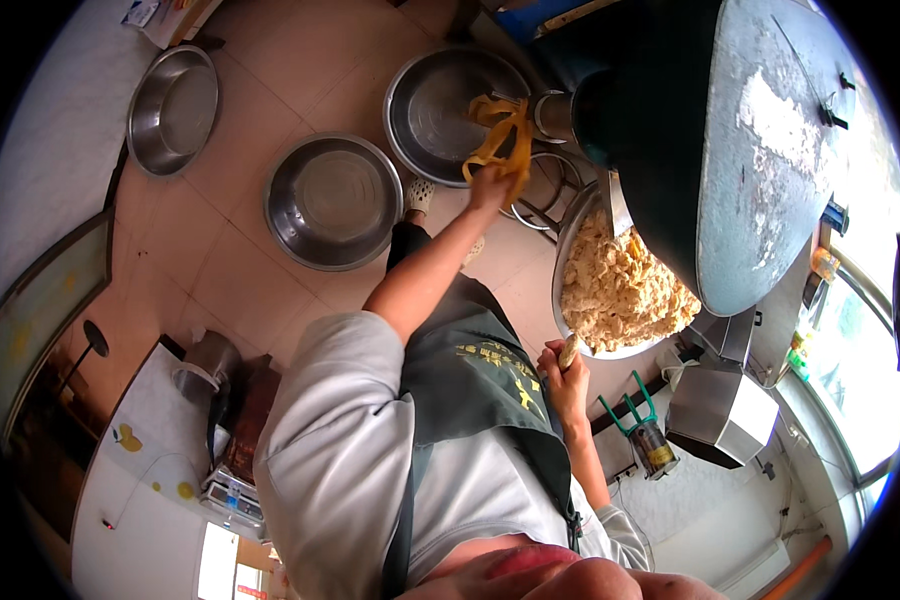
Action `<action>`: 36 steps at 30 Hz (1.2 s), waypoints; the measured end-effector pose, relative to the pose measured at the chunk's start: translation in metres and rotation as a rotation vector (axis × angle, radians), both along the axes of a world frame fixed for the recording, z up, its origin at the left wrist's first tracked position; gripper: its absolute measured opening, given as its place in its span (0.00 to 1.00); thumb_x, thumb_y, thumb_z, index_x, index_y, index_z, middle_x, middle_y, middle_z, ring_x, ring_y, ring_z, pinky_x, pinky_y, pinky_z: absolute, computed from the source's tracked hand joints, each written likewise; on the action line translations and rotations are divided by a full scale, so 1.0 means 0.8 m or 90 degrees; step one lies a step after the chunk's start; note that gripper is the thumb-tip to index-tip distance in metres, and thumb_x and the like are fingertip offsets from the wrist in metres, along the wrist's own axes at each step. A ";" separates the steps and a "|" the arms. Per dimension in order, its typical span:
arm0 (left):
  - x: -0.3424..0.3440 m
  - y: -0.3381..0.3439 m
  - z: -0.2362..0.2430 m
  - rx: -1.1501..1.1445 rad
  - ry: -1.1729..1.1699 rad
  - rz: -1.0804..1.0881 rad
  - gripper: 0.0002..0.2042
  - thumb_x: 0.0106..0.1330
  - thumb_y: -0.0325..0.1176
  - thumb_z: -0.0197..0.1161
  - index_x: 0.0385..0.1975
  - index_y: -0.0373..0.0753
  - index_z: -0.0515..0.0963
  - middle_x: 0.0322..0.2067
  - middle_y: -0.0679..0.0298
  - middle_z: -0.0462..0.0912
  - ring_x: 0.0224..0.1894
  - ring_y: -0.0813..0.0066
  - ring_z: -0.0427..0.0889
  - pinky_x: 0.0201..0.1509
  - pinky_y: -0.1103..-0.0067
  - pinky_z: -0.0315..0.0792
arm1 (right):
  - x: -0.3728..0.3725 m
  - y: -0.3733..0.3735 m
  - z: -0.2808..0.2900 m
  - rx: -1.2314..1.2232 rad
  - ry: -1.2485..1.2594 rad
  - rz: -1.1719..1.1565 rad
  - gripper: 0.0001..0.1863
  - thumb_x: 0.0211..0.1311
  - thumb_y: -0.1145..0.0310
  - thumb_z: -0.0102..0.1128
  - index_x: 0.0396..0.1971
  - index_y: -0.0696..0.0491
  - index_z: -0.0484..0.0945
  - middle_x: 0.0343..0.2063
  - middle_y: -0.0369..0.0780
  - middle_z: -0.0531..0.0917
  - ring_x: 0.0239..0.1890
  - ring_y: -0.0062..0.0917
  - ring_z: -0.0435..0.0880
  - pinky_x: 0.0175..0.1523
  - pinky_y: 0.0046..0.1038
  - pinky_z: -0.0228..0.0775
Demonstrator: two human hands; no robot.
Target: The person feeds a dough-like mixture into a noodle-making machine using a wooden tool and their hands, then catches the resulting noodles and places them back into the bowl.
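My left hand (492,190) reaches forward and is closed around limp, flat yellow strips (511,135). These strips hang by the round metal outlet (553,116) of a large dark green machine (642,120), over the near right edge of a steel basin (420,110). On the right, my right hand (567,388) is closed on a pale tan piece (568,353) at the near rim of another basin (560,285). That basin holds a heaped, crumbly, dough-like mass (620,290) under the machine's metal chute (618,203). How far the strips run inside my left fist is hidden.
Two more steel basins, one in the middle (332,200) and one farther left (173,110), stand on the tiled floor (270,70). A round metal stand (550,195) is beneath the outlet. At right are a green-legged stool-like object (653,445) and a steel box (720,415).
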State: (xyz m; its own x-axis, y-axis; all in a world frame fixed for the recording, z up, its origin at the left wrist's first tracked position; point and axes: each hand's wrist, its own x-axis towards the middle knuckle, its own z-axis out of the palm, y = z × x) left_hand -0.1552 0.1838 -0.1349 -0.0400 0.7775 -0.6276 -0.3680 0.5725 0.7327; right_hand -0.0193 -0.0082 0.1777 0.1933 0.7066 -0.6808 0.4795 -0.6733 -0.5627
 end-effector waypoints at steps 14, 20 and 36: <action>-0.200 -0.007 0.039 0.052 -0.259 0.440 0.12 0.71 0.25 0.56 0.53 0.34 0.72 0.45 0.59 0.80 0.46 0.66 0.81 0.47 0.69 0.78 | 0.040 -0.043 -0.006 0.066 0.075 0.014 0.07 0.70 0.73 0.56 0.41 0.61 0.74 0.26 0.38 0.82 0.29 0.20 0.82 0.38 0.24 0.77; -0.014 0.045 0.018 -0.170 -0.498 0.310 0.14 0.62 0.19 0.56 0.47 0.33 0.73 0.44 0.55 0.80 0.48 0.59 0.81 0.52 0.65 0.77 | 0.044 -0.060 -0.001 0.056 0.062 -0.048 0.08 0.70 0.70 0.58 0.42 0.59 0.74 0.27 0.38 0.83 0.30 0.19 0.83 0.40 0.24 0.75; -0.111 -0.005 0.386 0.055 -0.391 0.092 0.21 0.68 0.20 0.48 0.62 0.30 0.65 0.59 0.51 0.72 0.63 0.57 0.71 0.69 0.62 0.63 | 0.144 -0.055 0.095 0.216 0.195 -0.160 0.06 0.69 0.74 0.58 0.41 0.60 0.76 0.26 0.35 0.81 0.30 0.17 0.80 0.37 0.22 0.74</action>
State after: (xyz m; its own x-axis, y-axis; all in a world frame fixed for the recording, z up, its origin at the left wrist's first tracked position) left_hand -0.2443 0.1799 0.1743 0.1995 0.8396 -0.5052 -0.8050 0.4344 0.4040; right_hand 0.0960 -0.0520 0.2538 0.2129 0.8551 -0.4728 0.1054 -0.5011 -0.8589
